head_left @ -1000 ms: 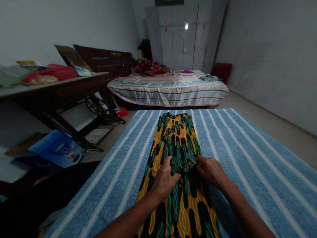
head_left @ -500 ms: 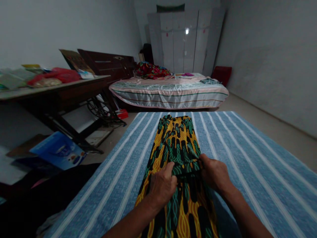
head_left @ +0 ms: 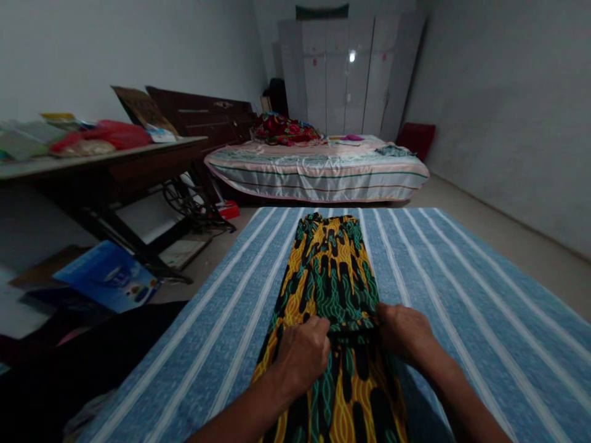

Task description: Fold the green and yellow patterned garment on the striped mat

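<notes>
A long patterned garment (head_left: 341,264) in yellow, black and green lies lengthwise on a blue striped cloth (head_left: 443,295). Across its middle runs a hemmed, folded edge. My left hand (head_left: 305,347) is closed on the left end of that edge, knuckles up. At the opposite end, my right hand (head_left: 404,329) pinches the same edge. Fingertips of both hands are largely hidden. The garment's near part stretches below my hands and out of the bottom of the view; its exact kind is unclear.
To the left stands a table with a treadle wheel (head_left: 184,200), holding a red plastic bag (head_left: 115,136). A blue box (head_left: 111,277) sits below it. Beyond the cloth is a bed (head_left: 318,172) with a red floral blanket (head_left: 286,129), then a pale wardrobe (head_left: 337,80).
Both hands have drawn the folded edge slightly toward me and lowered it. The part of the garment beyond it looks flatter. My left fingers are curled in more.
</notes>
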The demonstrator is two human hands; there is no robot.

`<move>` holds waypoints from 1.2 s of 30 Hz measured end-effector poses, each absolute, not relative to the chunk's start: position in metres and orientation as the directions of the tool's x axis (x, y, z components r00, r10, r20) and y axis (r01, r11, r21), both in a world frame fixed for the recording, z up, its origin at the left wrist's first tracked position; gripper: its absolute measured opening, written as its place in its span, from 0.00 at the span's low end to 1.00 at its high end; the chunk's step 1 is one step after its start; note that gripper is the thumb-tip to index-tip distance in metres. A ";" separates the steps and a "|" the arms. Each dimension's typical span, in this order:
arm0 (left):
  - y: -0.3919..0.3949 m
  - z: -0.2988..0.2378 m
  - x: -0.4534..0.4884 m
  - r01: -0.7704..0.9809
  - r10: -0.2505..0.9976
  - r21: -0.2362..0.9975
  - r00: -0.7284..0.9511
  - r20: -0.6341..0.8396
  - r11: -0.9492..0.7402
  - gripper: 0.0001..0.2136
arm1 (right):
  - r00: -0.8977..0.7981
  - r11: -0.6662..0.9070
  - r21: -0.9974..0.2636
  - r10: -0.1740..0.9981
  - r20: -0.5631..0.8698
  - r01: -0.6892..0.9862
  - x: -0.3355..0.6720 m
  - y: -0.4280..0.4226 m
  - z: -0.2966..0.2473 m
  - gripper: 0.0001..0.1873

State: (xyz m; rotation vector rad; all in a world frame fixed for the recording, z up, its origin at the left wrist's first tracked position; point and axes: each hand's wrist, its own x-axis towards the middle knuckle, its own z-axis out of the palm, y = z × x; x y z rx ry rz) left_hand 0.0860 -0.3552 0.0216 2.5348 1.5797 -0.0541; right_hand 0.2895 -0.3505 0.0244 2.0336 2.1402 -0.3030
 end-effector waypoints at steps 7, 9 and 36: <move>-0.363 0.024 0.089 0.873 0.856 0.037 0.485 -0.181 -0.487 0.11 | -0.086 0.073 -0.054 0.953 -0.291 0.996 0.289 -0.348 0.021 0.19; -0.363 0.025 0.089 0.876 0.855 0.039 0.479 -0.198 -0.482 0.11 | -0.096 0.081 -0.062 0.951 -0.294 0.995 0.289 -0.348 0.021 0.18; -0.345 -0.005 0.061 0.820 0.884 0.332 0.429 0.183 -0.467 0.09 | 0.007 -0.027 -0.173 0.994 -0.113 0.985 0.282 -0.349 0.015 0.11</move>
